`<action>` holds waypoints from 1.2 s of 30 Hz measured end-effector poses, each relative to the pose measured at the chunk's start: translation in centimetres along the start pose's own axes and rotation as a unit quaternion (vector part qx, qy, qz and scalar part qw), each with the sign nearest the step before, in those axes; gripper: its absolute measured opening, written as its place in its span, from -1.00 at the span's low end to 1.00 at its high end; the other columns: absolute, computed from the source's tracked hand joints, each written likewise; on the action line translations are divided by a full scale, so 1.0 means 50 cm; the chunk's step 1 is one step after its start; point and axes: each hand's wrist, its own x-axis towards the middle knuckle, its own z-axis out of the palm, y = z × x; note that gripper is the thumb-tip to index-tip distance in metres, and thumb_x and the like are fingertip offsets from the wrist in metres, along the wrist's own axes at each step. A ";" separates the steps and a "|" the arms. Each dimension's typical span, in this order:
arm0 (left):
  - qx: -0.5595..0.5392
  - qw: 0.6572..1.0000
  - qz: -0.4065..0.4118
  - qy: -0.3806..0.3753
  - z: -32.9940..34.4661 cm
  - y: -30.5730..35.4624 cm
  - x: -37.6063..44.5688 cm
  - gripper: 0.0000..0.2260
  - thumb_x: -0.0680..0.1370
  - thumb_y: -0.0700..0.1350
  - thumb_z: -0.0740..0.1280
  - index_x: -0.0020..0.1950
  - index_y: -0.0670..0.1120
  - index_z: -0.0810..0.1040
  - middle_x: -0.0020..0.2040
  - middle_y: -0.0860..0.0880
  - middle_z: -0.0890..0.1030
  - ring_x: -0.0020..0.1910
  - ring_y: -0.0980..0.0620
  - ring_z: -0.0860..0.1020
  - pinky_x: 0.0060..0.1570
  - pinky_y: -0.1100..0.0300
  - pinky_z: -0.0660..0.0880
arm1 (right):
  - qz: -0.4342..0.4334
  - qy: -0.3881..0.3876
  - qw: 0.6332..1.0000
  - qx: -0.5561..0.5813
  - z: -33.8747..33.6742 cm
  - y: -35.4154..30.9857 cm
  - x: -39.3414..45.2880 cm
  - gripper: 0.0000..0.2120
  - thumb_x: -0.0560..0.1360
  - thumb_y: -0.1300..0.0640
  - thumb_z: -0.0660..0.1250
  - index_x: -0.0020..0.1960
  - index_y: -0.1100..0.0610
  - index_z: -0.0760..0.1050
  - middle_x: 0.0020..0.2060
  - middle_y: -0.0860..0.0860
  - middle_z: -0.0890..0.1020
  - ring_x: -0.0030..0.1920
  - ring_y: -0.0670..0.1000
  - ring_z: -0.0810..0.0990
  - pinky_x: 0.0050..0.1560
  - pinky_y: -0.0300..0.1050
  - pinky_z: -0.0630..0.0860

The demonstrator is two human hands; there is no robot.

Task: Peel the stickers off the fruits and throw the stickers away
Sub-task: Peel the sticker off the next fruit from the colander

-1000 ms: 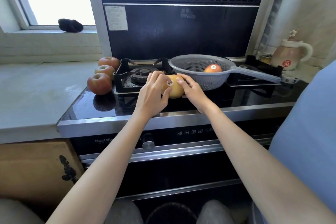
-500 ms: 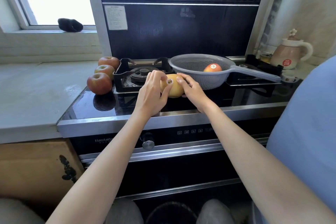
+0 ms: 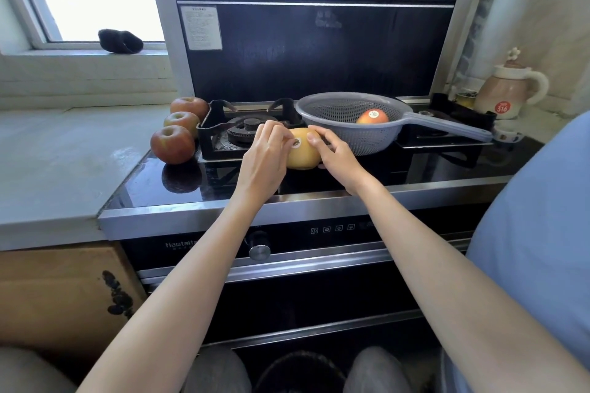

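A yellow fruit [image 3: 303, 155] sits over the black stove top, held between both hands. My left hand [image 3: 265, 163] curls around its left side, with the thumb at a small round sticker [image 3: 296, 142] on the fruit's upper face. My right hand [image 3: 335, 156] grips the right side, its fingertips on top. A red-orange fruit [image 3: 373, 115] with a white sticker lies in the grey colander [image 3: 322, 112]. Three red apples [image 3: 173, 144] stand in a row at the stove's left edge.
The colander's long handle [image 3: 447, 127] reaches right across the burner grate. A beige kettle [image 3: 506, 96] stands at the back right. A grey counter [image 3: 57, 163] lies to the left. A dark bin [image 3: 300, 372] shows between my knees at the bottom.
My left thumb has shifted onto the sticker's edge, and the fruit has turned slightly so the sticker faces more to the left. Both hands stay on the fruit.
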 end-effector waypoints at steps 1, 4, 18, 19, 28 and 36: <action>0.000 1.000 -0.001 -0.001 0.001 0.000 0.000 -0.87 0.62 -0.16 0.23 0.01 -0.23 0.48 0.02 -0.12 0.49 0.01 -0.02 0.43 -0.32 0.09 0.46 | 0.000 0.001 1.000 0.002 0.000 0.000 0.000 -0.60 0.60 -0.15 0.19 0.41 -0.08 0.35 0.21 -0.02 0.48 0.20 0.00 0.47 0.23 -0.01 0.51; 0.000 1.000 0.000 -0.002 0.002 0.001 -0.001 -0.87 0.62 -0.16 0.22 0.00 -0.22 0.47 0.02 -0.12 0.49 0.01 -0.02 0.43 -0.34 0.08 0.44 | 0.002 0.005 1.000 0.005 -0.001 -0.001 -0.001 -0.61 0.59 -0.14 0.19 0.39 -0.09 0.37 0.12 -0.09 0.51 0.17 -0.03 0.49 0.24 0.01 0.50; -0.015 1.000 -0.003 -0.011 -0.002 0.003 -0.001 -0.87 0.62 -0.20 0.21 0.02 -0.26 0.46 0.03 -0.15 0.49 0.01 -0.06 0.44 -0.27 0.03 0.49 | 0.011 0.007 1.000 0.009 0.000 0.003 0.003 -0.60 0.59 -0.16 0.19 0.39 -0.08 0.37 0.22 0.01 0.49 0.22 0.02 0.48 0.28 0.08 0.49; -0.017 1.000 -0.004 -0.012 -0.002 0.004 -0.002 -0.87 0.62 -0.20 0.20 0.02 -0.26 0.46 0.03 -0.15 0.49 0.01 -0.07 0.44 -0.26 0.02 0.49 | 0.011 0.008 1.000 0.011 0.000 0.004 0.003 -0.60 0.59 -0.16 0.19 0.39 -0.08 0.37 0.22 0.01 0.50 0.22 0.02 0.48 0.28 0.08 0.49; -0.032 0.999 0.000 -0.017 -0.008 0.007 -0.004 -0.87 0.63 -0.21 0.19 0.03 -0.27 0.45 0.06 -0.17 0.47 -0.01 -0.08 0.46 -0.25 -0.03 0.51 | 0.010 0.006 1.000 0.011 -0.001 0.006 0.004 -0.59 0.59 -0.17 0.19 0.39 -0.09 0.36 0.26 0.00 0.46 0.25 0.04 0.45 0.29 0.09 0.48; -0.053 0.999 -0.010 0.001 -0.015 0.012 -0.007 -0.90 0.63 -0.23 0.17 0.03 -0.26 0.42 0.05 -0.15 0.44 -0.16 0.04 0.42 -0.27 0.10 0.45 | 0.015 0.018 1.000 0.019 -0.001 0.009 0.009 -0.61 0.60 -0.16 0.17 0.38 -0.08 0.38 0.22 -0.06 0.46 0.25 0.01 0.46 0.30 0.10 0.47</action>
